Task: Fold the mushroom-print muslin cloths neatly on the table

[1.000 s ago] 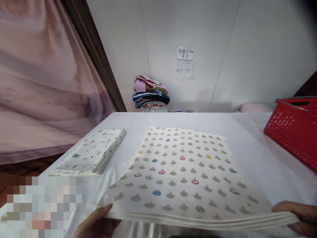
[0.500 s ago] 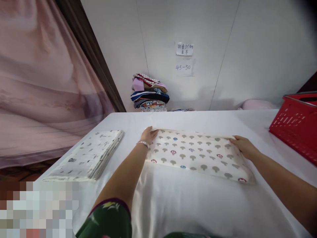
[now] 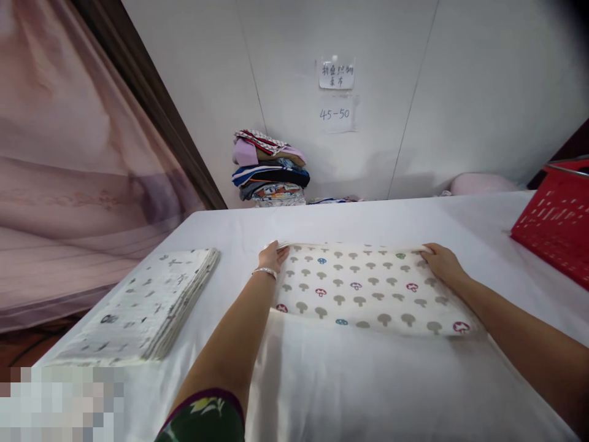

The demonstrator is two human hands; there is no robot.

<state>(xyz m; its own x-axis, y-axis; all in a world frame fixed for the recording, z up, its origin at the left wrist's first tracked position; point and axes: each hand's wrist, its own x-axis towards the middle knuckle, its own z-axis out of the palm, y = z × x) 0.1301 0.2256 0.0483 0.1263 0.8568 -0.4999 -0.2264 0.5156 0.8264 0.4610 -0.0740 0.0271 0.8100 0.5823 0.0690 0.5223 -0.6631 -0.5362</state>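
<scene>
A cream cloth printed with grey and coloured mushrooms (image 3: 363,291) lies folded in half on the white table (image 3: 350,393). My left hand (image 3: 274,256) grips its far left corner, fingers curled over the edge. Over at the far right corner my right hand (image 3: 440,262) is closed on the cloth in the same way. Both arms reach forward across the table. A silver bracelet sits on my left wrist.
A second folded cloth with small dark prints (image 3: 142,307) lies at the left of the table. A red plastic basket (image 3: 554,221) stands at the right edge. A stack of folded clothes (image 3: 269,169) sits by the wall, a pink curtain (image 3: 69,153) hangs on the left.
A second ago I held the cloth's near edge with the cloth spread out. I carried that edge over to the far edge, folding the cloth in half. Since then my hands have barely moved.
</scene>
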